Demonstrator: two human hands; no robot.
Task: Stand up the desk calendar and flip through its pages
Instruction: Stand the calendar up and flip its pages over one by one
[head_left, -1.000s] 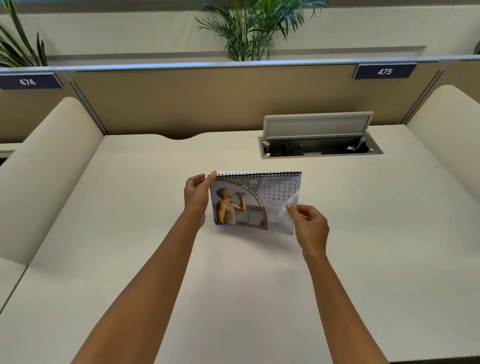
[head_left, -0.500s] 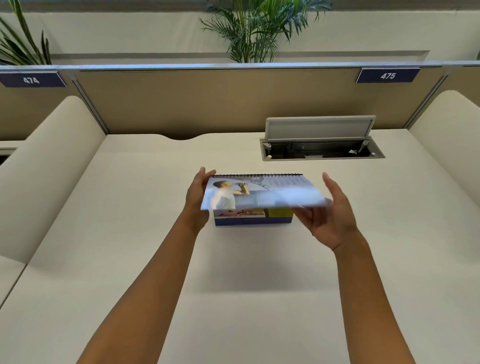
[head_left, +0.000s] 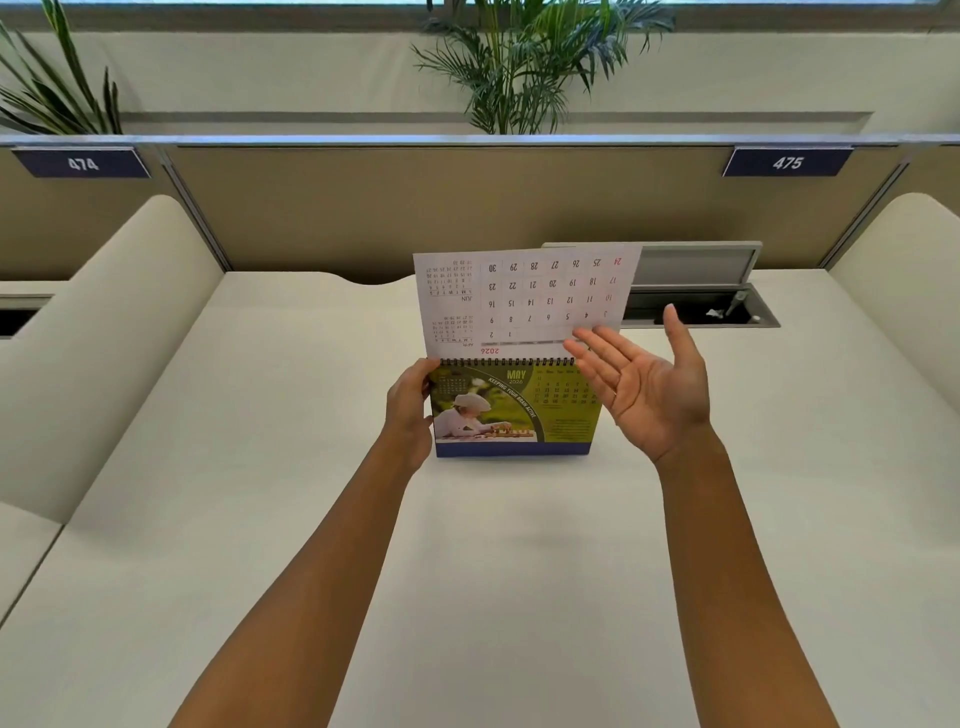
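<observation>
A spiral-bound desk calendar (head_left: 511, 410) stands upright on the cream desk (head_left: 493, 571), showing a green May page. One white page (head_left: 524, 299) is swung up above the spiral, its date grid upside down. My left hand (head_left: 410, 415) grips the calendar's left edge near the spiral. My right hand (head_left: 641, 382) is palm-up with fingers spread at the calendar's right side, its fingertips touching the lower right of the raised page.
An open cable hatch (head_left: 698, 291) with a raised lid sits in the desk behind the calendar. Beige partition panels with number plates 474 (head_left: 83, 163) and 475 (head_left: 787, 162) bound the back. Rounded cream dividers (head_left: 130, 312) flank both sides. Plants stand beyond.
The April page has swung from the front up and over the spiral, uncovering the May page. My right hand let go of the page corner and opened palm-up. My left hand stayed.
</observation>
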